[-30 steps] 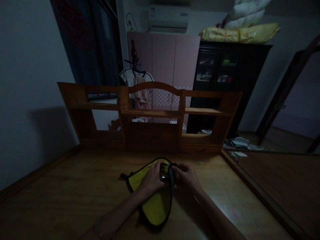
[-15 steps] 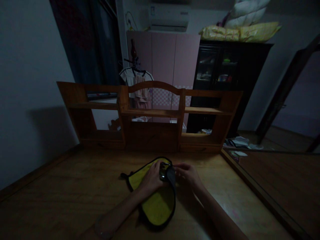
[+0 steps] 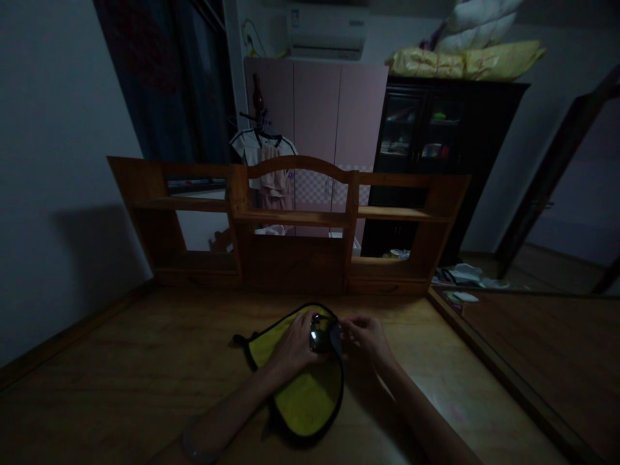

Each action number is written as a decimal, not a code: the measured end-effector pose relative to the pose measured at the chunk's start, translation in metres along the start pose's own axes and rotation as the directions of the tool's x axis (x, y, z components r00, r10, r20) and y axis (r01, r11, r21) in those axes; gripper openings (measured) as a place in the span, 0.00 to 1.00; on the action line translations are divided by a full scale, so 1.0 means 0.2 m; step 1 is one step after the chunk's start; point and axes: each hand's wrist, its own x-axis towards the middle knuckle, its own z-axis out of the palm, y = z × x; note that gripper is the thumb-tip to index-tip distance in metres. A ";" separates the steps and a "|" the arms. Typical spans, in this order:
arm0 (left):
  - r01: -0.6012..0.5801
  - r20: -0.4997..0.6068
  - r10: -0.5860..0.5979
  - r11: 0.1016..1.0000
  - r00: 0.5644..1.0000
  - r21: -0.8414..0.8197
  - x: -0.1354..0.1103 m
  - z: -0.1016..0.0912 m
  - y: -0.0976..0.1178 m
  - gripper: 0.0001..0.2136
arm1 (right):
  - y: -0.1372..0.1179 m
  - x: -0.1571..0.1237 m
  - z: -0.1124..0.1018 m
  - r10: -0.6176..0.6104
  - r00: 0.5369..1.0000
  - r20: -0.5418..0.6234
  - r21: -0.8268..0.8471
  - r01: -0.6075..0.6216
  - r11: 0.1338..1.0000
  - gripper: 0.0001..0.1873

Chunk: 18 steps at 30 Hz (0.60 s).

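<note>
A yellow fabric pouch [image 3: 310, 397] with black edging lies on the wooden tabletop, a dark tab sticking out at its left. My left hand [image 3: 294, 342] rests over its upper part, fingers curled round a dark, glossy, lens-like object [image 3: 320, 334] that reflects light. What this object is does not show clearly. A grey flap or piece [image 3: 336, 339] stands against its right side. To the right, my right hand [image 3: 364, 336] is closed in a pinch at the edge of that grey piece; the fingertips are too dim to show what they grip.
A wooden shelf unit [image 3: 295, 218] runs along the back of the tabletop [image 3: 159, 374]. A raised wooden edge [image 3: 484, 361] borders the right side. The white wall [image 3: 58, 194] stands at the left. Farther back are a pink wardrobe [image 3: 317, 116] and a black cabinet [image 3: 450, 129].
The glossy object has turned, so more of its shiny face shows. The grey piece has shifted slightly right. Both hands stay nearly in place.
</note>
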 end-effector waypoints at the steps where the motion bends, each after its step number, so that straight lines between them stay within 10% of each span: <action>1: -0.002 -0.004 0.002 1.000 1.000 -0.002 0.00 0.00 0.00 0.37 | 0.00 0.00 0.00 0.011 1.000 0.005 0.009 -0.011 1.000 0.19; 18: -0.020 0.015 0.020 1.000 1.000 0.015 0.00 -0.01 0.00 0.38 | 0.02 0.04 -0.04 0.152 0.979 0.139 0.218 -0.180 0.959 0.13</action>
